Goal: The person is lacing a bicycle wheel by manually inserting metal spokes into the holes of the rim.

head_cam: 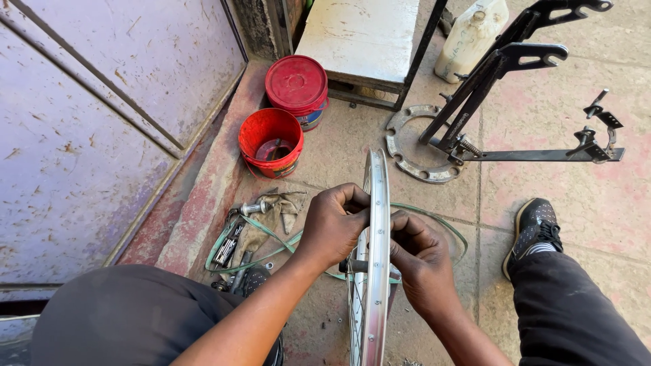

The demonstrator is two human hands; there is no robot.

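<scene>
Centrally, bicycle wheel rim (377, 224) stands upright on paved floor (542, 196), edge-on to camera. Left hand (332, 227) grip closed on rim's left side; right hand (420, 261) grip closed on right side near hub axle (354, 266). Open red bucket (270, 141) beyond.

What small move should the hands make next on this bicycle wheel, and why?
Probably turn the rim slightly to bring up the next spoke: the left hand and right hand both pinch at the rim from either side, wheel upright, hub axle between them.
</scene>
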